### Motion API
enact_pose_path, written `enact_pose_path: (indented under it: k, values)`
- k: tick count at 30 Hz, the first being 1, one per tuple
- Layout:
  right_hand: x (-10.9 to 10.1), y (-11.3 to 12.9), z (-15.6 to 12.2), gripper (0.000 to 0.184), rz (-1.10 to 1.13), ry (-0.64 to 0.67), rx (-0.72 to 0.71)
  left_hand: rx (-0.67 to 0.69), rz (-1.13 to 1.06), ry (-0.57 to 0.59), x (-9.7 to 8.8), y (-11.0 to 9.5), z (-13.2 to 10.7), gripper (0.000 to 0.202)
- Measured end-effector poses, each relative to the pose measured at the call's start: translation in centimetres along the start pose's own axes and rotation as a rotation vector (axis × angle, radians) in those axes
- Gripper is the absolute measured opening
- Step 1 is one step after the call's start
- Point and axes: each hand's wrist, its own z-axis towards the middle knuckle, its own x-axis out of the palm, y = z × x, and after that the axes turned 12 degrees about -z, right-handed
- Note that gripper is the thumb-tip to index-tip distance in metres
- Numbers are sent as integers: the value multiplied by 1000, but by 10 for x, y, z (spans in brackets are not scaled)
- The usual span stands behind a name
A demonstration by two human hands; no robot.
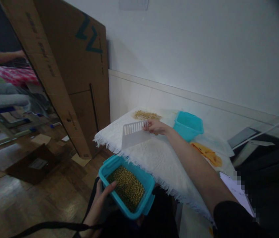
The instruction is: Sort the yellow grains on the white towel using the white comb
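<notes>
My left hand grips the near left rim of a turquoise plastic container, the thumb over its edge. Round yellow-green beans cover the container's bottom; it is held just off the table's front edge. Above the white fringed cloth, my right hand pinches one end of a flat white plastic divider with a row of slots along its top. Behind that hand lies a loose heap of pale beans or grains on the cloth.
A second turquoise container stands at the back right beside a yellow cloth. A tall cardboard box bounds the table's left. Dark equipment and a white sheet or screen are on the right. Another person's arm shows far left.
</notes>
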Motion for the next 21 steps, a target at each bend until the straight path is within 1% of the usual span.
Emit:
enact_pose_path:
  k: [4,6,9,12,15,18,21]
  values:
    - [7,1,18,18,-10,-35,-46,-17,2,-39,4,0,-4,82]
    - [10,0,27,21,33,-48,-87,-20,-16,-34,5,0,-5,80]
    - [15,-2,40,27,124,-31,-148,-26,-35,-18,6,0,-5,77]
    - [20,0,46,28,182,-31,-167,-17,-43,-14,7,0,-7,75]
    - [21,3,43,30,210,-79,-121,-8,-53,10,8,0,-12,81]
    - [18,3,27,35,215,-161,-87,-22,-41,37,7,-1,-16,83]
    - [17,-2,6,42,204,-274,-129,-19,-49,55,5,-1,-14,83]
